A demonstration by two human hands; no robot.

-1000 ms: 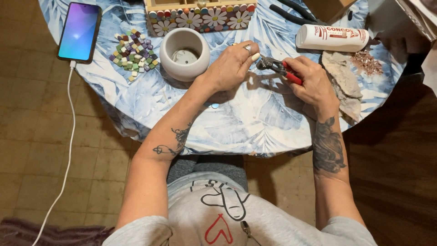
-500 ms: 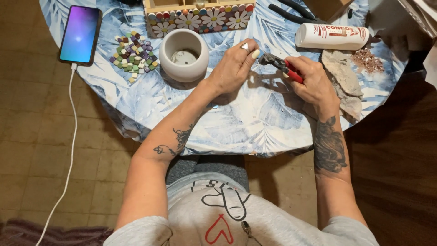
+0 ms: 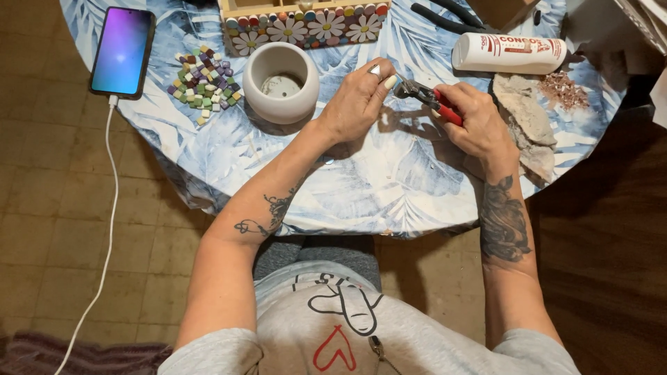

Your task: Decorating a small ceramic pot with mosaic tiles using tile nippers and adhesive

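My round table (image 3: 229, 149), in a blue leaf-print cloth, carries a phone (image 3: 122, 51), white pot (image 3: 281, 81) and tile heap (image 3: 203, 82). Above its middle, my right hand (image 3: 472, 125) grips red-handled nippers (image 3: 425, 95); my left hand (image 3: 358, 101) pinches at their metal tip.

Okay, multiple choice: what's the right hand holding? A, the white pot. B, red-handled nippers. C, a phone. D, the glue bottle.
B: the right hand grips red-handled nippers, their jaws meeting the left hand; the phone, glue bottle and white pot lie untouched on the table.
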